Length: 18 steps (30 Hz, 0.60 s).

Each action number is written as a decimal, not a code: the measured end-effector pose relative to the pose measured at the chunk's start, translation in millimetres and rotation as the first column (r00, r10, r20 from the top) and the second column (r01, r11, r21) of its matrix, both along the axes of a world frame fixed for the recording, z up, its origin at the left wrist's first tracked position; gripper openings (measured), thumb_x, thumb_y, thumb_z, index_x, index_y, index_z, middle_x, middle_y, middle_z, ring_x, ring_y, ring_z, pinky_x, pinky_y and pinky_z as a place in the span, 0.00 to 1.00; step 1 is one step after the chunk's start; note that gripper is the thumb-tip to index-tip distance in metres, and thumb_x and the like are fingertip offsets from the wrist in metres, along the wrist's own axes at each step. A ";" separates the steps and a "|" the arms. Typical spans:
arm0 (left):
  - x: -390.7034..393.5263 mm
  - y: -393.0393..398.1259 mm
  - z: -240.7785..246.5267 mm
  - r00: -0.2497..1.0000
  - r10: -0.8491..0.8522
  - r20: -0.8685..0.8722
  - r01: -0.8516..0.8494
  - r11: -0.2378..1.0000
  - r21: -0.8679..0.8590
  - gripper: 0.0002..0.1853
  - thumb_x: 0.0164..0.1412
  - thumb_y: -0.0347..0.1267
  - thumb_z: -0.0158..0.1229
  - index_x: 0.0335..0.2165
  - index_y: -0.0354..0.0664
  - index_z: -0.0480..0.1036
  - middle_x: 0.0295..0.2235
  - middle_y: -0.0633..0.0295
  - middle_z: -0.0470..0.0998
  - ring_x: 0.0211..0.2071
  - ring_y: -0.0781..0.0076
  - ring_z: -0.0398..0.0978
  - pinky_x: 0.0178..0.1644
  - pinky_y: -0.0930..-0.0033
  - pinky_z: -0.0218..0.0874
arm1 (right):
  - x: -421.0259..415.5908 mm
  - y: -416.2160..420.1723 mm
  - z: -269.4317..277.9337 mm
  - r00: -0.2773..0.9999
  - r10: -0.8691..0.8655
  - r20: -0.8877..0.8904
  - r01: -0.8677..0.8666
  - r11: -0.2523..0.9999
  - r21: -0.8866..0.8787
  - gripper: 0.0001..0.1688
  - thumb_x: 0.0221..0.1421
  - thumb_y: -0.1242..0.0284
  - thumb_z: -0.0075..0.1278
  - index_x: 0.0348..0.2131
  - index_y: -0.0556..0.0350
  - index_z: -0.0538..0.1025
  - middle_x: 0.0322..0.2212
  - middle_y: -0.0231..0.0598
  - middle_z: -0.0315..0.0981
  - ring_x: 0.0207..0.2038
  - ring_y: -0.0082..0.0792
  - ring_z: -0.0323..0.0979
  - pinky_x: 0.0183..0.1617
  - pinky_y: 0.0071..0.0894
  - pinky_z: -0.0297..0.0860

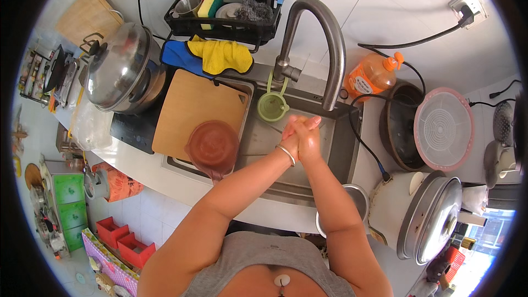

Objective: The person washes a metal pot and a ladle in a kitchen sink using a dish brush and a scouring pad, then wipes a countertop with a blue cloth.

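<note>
Over the stainless steel sink (264, 144), my left hand (290, 138) and my right hand (309, 142) are clasped together, palm against palm with fingers crossed. Both look wet and shiny. A silver bangle (287, 155) circles my left wrist. Just beyond my hands, the curved tap (339, 57) ends with its spout to their upper right; I cannot tell whether water runs from it. A green strainer cup (272, 107) hangs by its strap from the tap's base, close to my left fingers. No object shows between the palms.
Left of the basin, a brown dipper (212, 146) rests on a cutting board (177, 111). Cloths (225, 55) hang below a black rack (222, 27). On the right stand an orange soap bottle (371, 76), a pink-rimmed colander (443, 130), a rice cooker (390, 204) and a cable (363, 142).
</note>
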State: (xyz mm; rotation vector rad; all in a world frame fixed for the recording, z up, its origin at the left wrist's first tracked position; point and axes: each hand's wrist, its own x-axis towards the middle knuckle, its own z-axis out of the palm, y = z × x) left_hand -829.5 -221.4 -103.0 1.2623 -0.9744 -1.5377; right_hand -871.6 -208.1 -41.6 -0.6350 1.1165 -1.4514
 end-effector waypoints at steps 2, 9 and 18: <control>7.0 -5.8 -1.8 0.983 -0.061 0.172 0.089 0.983 -0.160 0.08 0.46 0.32 0.54 0.27 0.39 0.69 0.26 0.56 0.75 0.30 0.60 0.73 0.36 0.65 0.63 | -2.2 -8.4 -6.1 0.958 -0.124 0.257 0.131 0.991 -0.008 0.24 0.54 0.65 0.47 0.10 0.53 0.59 0.09 0.34 0.56 0.13 0.31 0.55 0.27 0.28 0.60; 18.8 -29.5 21.8 0.764 -0.219 0.607 0.517 0.771 -0.373 0.06 0.45 0.26 0.51 0.27 0.38 0.65 0.30 0.54 0.71 0.32 0.57 0.69 0.34 0.66 0.61 | 6.2 -6.8 -42.5 0.784 -0.490 0.381 0.267 0.820 0.505 0.21 0.58 0.59 0.40 0.35 0.62 0.67 0.28 0.51 0.70 0.30 0.43 0.70 0.38 0.35 0.68; 16.0 -9.9 71.2 0.080 -0.009 -0.997 0.348 0.937 0.019 0.26 0.46 0.23 0.44 0.49 0.34 0.59 0.49 0.61 0.61 0.54 0.68 0.55 0.57 0.67 0.48 | -18.2 -17.6 12.6 0.720 0.112 0.685 -0.051 0.993 -0.109 0.26 0.58 0.56 0.37 0.37 0.64 0.69 0.32 0.52 0.70 0.32 0.43 0.71 0.38 0.42 0.69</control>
